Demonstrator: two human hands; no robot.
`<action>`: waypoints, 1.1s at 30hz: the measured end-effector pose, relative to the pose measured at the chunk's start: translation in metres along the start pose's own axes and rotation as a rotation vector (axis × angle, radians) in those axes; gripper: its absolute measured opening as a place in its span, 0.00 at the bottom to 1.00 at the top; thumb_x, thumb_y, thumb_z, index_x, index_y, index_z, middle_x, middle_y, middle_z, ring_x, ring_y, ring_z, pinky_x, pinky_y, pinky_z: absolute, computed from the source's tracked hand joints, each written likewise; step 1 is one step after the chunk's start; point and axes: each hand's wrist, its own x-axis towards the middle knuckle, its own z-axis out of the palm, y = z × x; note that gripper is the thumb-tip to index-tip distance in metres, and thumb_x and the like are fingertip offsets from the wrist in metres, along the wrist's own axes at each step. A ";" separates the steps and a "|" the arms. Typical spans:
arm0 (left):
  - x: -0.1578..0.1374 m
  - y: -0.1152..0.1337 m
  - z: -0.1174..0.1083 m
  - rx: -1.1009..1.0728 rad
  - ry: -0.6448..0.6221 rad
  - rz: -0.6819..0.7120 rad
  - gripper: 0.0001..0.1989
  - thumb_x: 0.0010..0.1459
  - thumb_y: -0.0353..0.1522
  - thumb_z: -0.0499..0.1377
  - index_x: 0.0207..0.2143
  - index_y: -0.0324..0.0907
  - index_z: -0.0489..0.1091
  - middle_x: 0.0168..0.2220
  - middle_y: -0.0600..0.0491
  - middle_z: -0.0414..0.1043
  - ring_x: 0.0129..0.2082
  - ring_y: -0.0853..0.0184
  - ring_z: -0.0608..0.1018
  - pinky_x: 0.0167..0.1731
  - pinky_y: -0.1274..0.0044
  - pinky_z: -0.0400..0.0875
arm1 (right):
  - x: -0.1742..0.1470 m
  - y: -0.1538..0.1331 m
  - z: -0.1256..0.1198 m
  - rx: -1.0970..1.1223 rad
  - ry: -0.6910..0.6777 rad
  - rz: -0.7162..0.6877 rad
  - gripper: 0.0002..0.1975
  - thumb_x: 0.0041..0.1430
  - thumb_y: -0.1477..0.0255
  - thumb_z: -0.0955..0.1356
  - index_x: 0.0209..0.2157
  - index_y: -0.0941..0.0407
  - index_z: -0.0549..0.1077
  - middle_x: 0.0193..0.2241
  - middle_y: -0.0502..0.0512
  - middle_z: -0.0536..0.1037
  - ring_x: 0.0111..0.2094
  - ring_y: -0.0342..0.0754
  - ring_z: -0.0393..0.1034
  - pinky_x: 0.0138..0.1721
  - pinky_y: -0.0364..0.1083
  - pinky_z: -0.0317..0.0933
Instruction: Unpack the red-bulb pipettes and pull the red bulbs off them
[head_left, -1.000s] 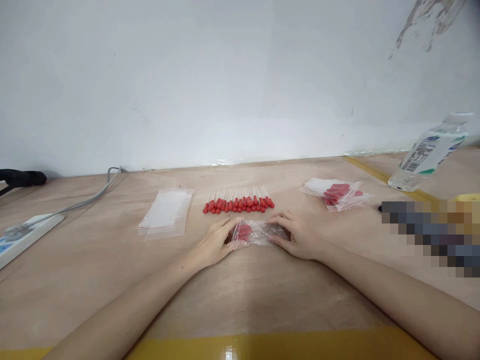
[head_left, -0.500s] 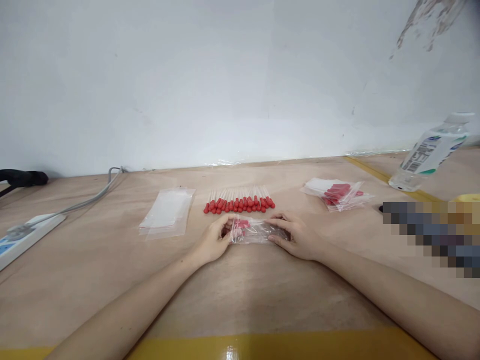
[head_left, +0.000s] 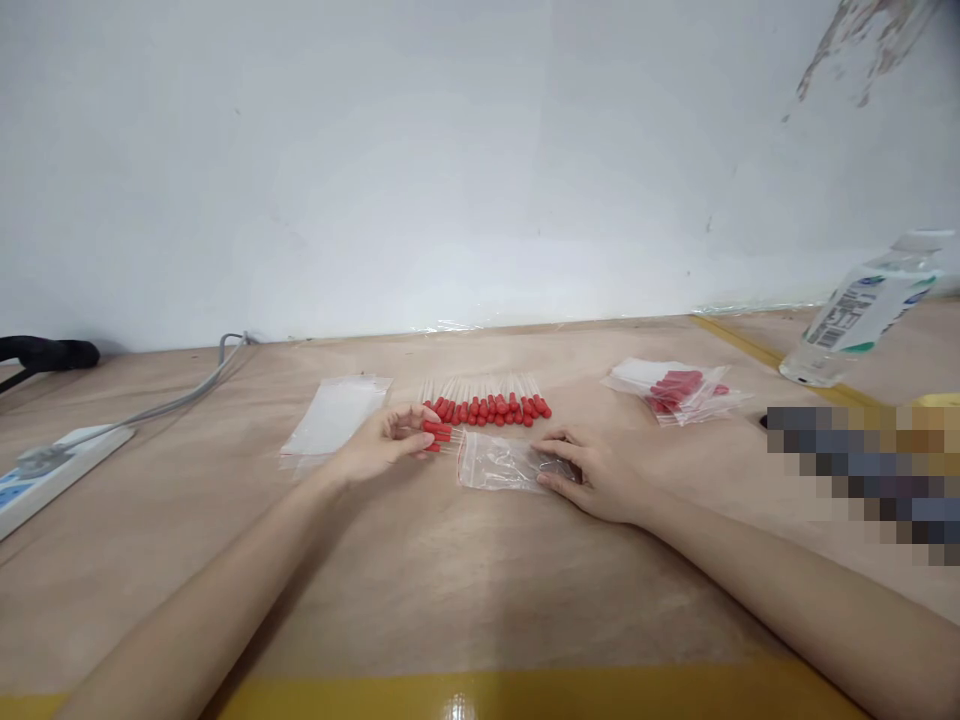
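Several droppers with red rubber bulbs and thin clear stems (head_left: pixel 438 431) are pinched between the thumb and fingers of my left hand (head_left: pixel 386 440). Their tips point right, at the mouth of a clear zip bag (head_left: pixel 499 463) lying on the table; whether they enter it I cannot tell. My right hand (head_left: pixel 592 474) grips the bag's right end, thumb in front and fingers behind. Just beyond the bag lies a row of more red-bulb droppers (head_left: pixel 501 406), bulbs towards me and stems towards the wall. My left hand covers part of the row's left end.
A stack of flat zip bags (head_left: pixel 337 415) lies to the left. Filled bags with red bulbs (head_left: pixel 679 388) are piled at the right. Further right stands a water bottle (head_left: pixel 862 315), near a blurred-out patch (head_left: pixel 870 480). A power strip (head_left: pixel 67 465) with a grey cable is at the far left.
My left hand has moved left, away from the bag, with the droppers. Their red bulbs showed at the bag's left end before and now sit left of its mouth. My right hand has barely moved.
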 end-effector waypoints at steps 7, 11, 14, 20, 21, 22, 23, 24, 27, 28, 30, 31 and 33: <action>-0.019 0.046 -0.053 0.330 0.221 0.212 0.15 0.46 0.39 0.62 0.36 0.41 0.70 0.37 0.50 0.75 0.36 0.63 0.77 0.40 0.69 0.72 | 0.000 0.000 0.000 -0.006 0.002 -0.006 0.18 0.55 0.65 0.64 0.47 0.53 0.68 0.41 0.57 0.69 0.42 0.48 0.65 0.44 0.49 0.60; -0.007 0.045 -0.040 0.598 0.427 0.516 0.11 0.55 0.35 0.54 0.39 0.41 0.70 0.39 0.50 0.74 0.39 0.65 0.76 0.40 0.73 0.71 | 0.000 0.000 0.000 -0.003 -0.006 -0.005 0.17 0.55 0.65 0.64 0.47 0.53 0.68 0.41 0.57 0.69 0.42 0.48 0.64 0.45 0.49 0.59; 0.019 0.027 -0.018 0.923 0.431 0.703 0.12 0.58 0.30 0.49 0.40 0.42 0.70 0.41 0.51 0.72 0.41 0.67 0.74 0.42 0.75 0.69 | 0.000 0.001 0.000 -0.001 -0.003 -0.003 0.17 0.55 0.65 0.64 0.47 0.53 0.68 0.41 0.57 0.69 0.42 0.48 0.64 0.45 0.49 0.59; 0.047 0.005 0.019 1.467 0.277 0.743 0.17 0.56 0.22 0.48 0.45 0.42 0.67 0.45 0.48 0.69 0.40 0.64 0.74 0.34 0.76 0.70 | 0.000 0.001 0.000 0.000 0.002 -0.014 0.17 0.55 0.65 0.63 0.47 0.54 0.68 0.41 0.57 0.69 0.42 0.48 0.64 0.45 0.49 0.59; 0.047 0.005 0.023 1.507 0.249 0.739 0.16 0.56 0.22 0.48 0.44 0.42 0.67 0.45 0.47 0.70 0.39 0.64 0.74 0.34 0.76 0.69 | 0.000 0.001 0.000 -0.001 0.004 -0.014 0.17 0.55 0.65 0.63 0.46 0.54 0.68 0.41 0.57 0.69 0.42 0.48 0.64 0.45 0.50 0.59; 0.047 0.006 0.026 1.532 0.229 0.735 0.16 0.56 0.21 0.48 0.44 0.42 0.68 0.44 0.47 0.70 0.38 0.64 0.75 0.33 0.76 0.69 | 0.000 0.001 0.000 -0.003 0.006 -0.013 0.17 0.55 0.65 0.64 0.46 0.54 0.68 0.41 0.57 0.69 0.42 0.48 0.64 0.45 0.50 0.59; 0.046 0.006 0.029 1.545 0.211 0.729 0.16 0.56 0.21 0.48 0.44 0.41 0.68 0.44 0.47 0.70 0.38 0.64 0.75 0.33 0.76 0.69 | 0.000 0.000 0.000 -0.004 0.006 -0.012 0.17 0.55 0.65 0.64 0.46 0.54 0.68 0.42 0.57 0.69 0.42 0.48 0.64 0.45 0.50 0.59; 0.046 0.006 0.030 1.550 0.199 0.720 0.16 0.56 0.21 0.49 0.44 0.41 0.68 0.44 0.47 0.70 0.38 0.64 0.75 0.33 0.76 0.69 | 0.000 0.000 0.000 -0.004 0.008 -0.014 0.17 0.55 0.66 0.64 0.46 0.54 0.68 0.42 0.57 0.69 0.42 0.48 0.64 0.45 0.50 0.59; 0.044 0.002 0.031 1.535 0.171 0.694 0.18 0.55 0.20 0.49 0.46 0.41 0.66 0.44 0.46 0.70 0.38 0.64 0.75 0.34 0.76 0.69 | 0.000 0.001 0.000 -0.005 0.003 -0.017 0.17 0.55 0.66 0.64 0.46 0.54 0.68 0.41 0.57 0.69 0.42 0.49 0.64 0.45 0.50 0.59; 0.044 0.000 0.030 1.522 0.158 0.689 0.18 0.55 0.20 0.49 0.47 0.41 0.65 0.45 0.46 0.69 0.38 0.64 0.75 0.34 0.76 0.69 | 0.000 0.001 0.000 -0.007 0.001 -0.017 0.17 0.55 0.66 0.64 0.46 0.54 0.68 0.41 0.57 0.69 0.43 0.49 0.64 0.45 0.50 0.59; 0.045 -0.006 0.029 1.484 0.136 0.682 0.20 0.55 0.20 0.49 0.50 0.41 0.62 0.46 0.46 0.69 0.40 0.64 0.74 0.35 0.76 0.69 | 0.000 0.001 0.000 -0.013 0.000 -0.014 0.17 0.55 0.65 0.64 0.46 0.54 0.68 0.42 0.57 0.69 0.43 0.49 0.64 0.45 0.50 0.59; 0.045 -0.009 0.029 1.458 0.131 0.675 0.21 0.56 0.21 0.49 0.51 0.41 0.61 0.46 0.46 0.69 0.40 0.64 0.74 0.36 0.76 0.69 | 0.000 0.001 0.000 -0.015 0.001 -0.014 0.17 0.55 0.65 0.64 0.46 0.54 0.68 0.42 0.57 0.69 0.43 0.49 0.63 0.45 0.50 0.58; 0.046 -0.015 0.029 1.386 0.154 0.643 0.21 0.57 0.23 0.48 0.53 0.41 0.58 0.46 0.46 0.69 0.40 0.64 0.74 0.35 0.76 0.69 | 0.000 0.001 0.000 -0.017 0.005 -0.017 0.17 0.55 0.65 0.64 0.46 0.54 0.68 0.42 0.57 0.70 0.43 0.48 0.64 0.45 0.50 0.58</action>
